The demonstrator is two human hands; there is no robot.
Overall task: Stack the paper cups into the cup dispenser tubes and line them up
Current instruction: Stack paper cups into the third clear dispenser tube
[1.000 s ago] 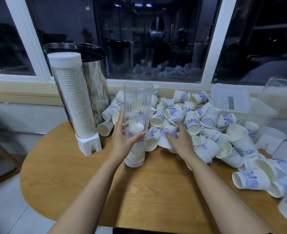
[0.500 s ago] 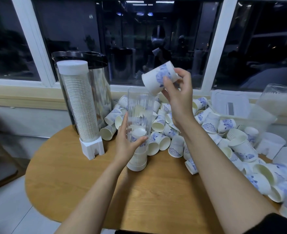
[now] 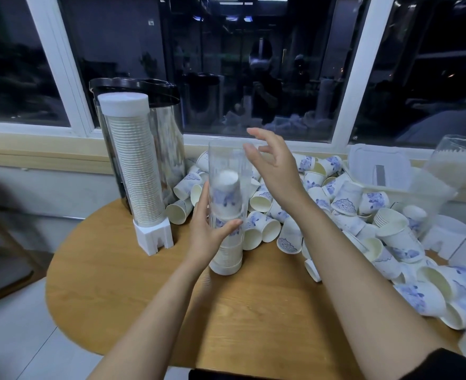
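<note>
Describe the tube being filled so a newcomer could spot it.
On the round wooden table, look right of the white-capped tube packed full of cups. The clear plastic tube stands upright there, gripped by the left hand. Unlike its neighbour, it has no cap and holds only a short stack of paper cups.

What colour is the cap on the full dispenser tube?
The cap is white; head view.

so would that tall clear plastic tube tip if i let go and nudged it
Probably tippy: the tall clear plastic tube is narrow at its base, and the left hand grips it. Likely light, holding only a short stack of white paper cups.
</note>
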